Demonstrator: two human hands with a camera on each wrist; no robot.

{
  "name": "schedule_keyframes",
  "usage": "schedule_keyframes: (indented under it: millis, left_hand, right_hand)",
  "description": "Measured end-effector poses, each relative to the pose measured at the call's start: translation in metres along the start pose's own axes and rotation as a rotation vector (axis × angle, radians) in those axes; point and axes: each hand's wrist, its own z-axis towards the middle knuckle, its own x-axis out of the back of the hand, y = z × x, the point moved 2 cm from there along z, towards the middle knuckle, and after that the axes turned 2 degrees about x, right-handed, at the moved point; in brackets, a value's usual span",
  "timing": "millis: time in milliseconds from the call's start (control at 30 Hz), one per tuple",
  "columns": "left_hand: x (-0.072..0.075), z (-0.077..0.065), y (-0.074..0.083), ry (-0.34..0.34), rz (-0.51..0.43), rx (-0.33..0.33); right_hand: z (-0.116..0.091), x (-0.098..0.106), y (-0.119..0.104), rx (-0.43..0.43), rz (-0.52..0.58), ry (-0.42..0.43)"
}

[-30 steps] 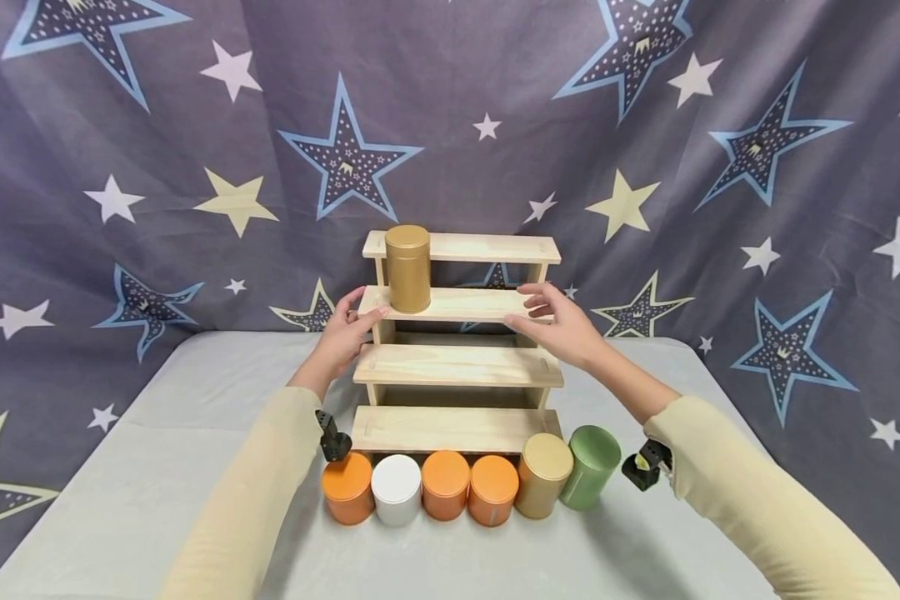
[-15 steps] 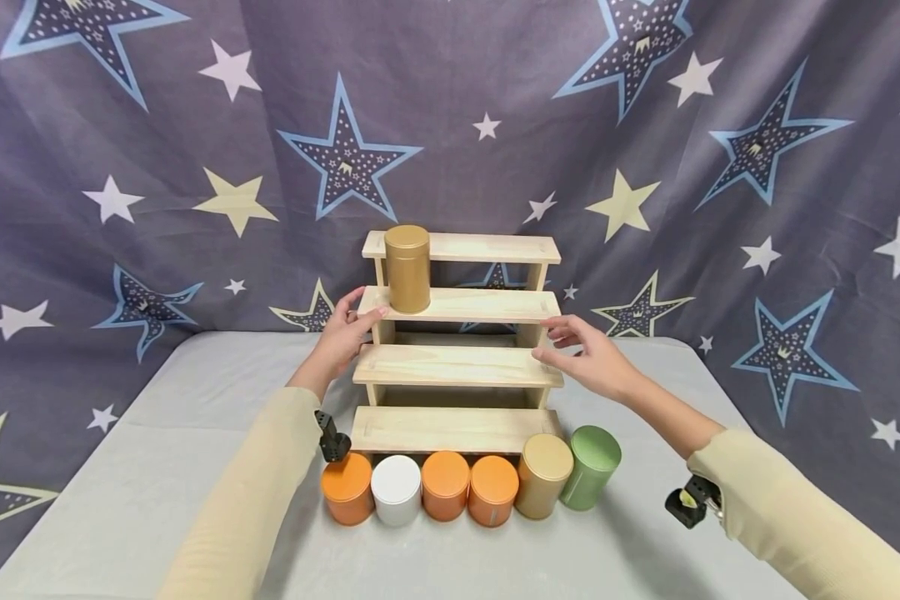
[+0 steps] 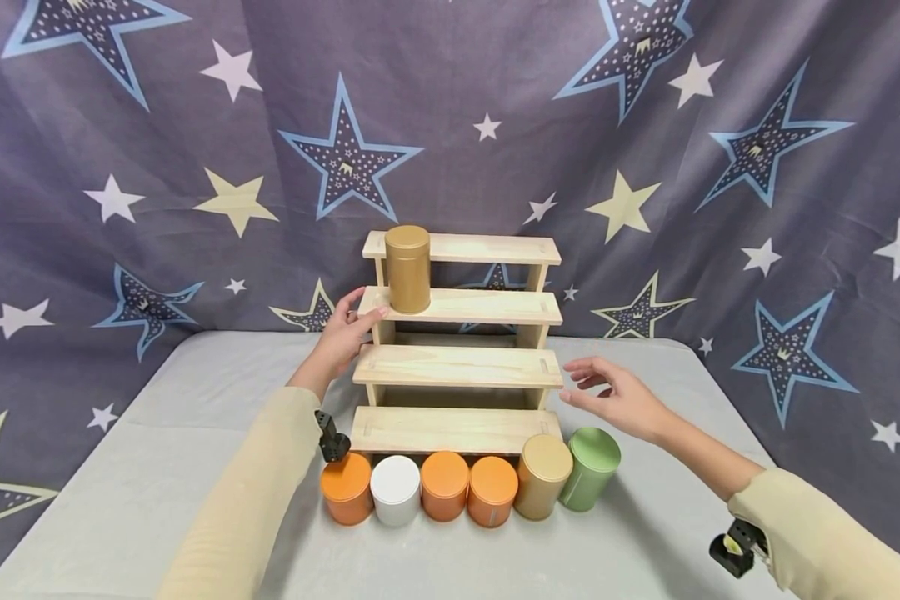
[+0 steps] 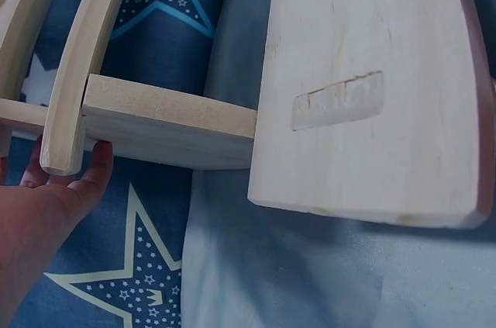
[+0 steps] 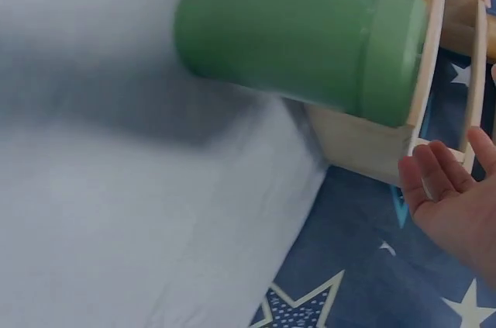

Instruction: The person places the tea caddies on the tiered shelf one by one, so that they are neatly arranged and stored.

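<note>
A wooden four-step display stand (image 3: 457, 365) stands at the centre of the head view. My left hand (image 3: 339, 340) grips the left end of its second step from the top, thumb over the board; in the left wrist view its fingers (image 4: 99, 169) reach the underside. Right beside that thumb, a tall gold canister (image 3: 408, 271) is upright on the same step. My right hand (image 3: 621, 402) holds nothing, its fingers loosely bent in the air off the stand's right side. Below it is a green canister (image 3: 591, 471), which looms large in the right wrist view.
In front of the stand runs a row of canisters: orange (image 3: 347, 490), white (image 3: 397, 492), two more orange, a pale gold one (image 3: 543, 479) and the green one. A light grey cloth (image 3: 195, 467) covers the table. Behind hangs a star-patterned curtain (image 3: 450, 108).
My right hand has drawn away from the second step, moving down and to the right past the stand's edge. My left hand and the gold canister have stayed in place.
</note>
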Motion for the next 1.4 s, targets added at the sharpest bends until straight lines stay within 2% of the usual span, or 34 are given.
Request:
schedule_keyframes:
  millis: [400,667,800,900,1067,1400]
  left_hand:
    - [-0.001,-0.001,0.001,0.009,0.002,0.0]
    - [0.002,-0.001,0.0,0.012,0.018,-0.002]
    - [0.002,-0.001,0.0,0.012,0.027,-0.005]
    - [0.0,-0.001,0.001,0.015,0.027,-0.002]
    - [-0.001,-0.002,0.002,0.016,0.027,-0.005]
    - [-0.001,-0.003,0.003,0.017,0.027,0.001]
  right_hand:
    - [-0.036,-0.006,0.017,0.047,0.051,-0.075]
    - [-0.051,-0.016,0.024,0.111,0.094,-0.106]
    - [-0.056,-0.02,0.03,0.078,0.147,-0.136]
    - [-0.06,-0.022,0.035,0.057,0.148,-0.16]
    - [-0.065,-0.025,0.042,0.064,0.126,-0.175]
    - [-0.068,-0.033,0.051,0.044,0.187,-0.189]
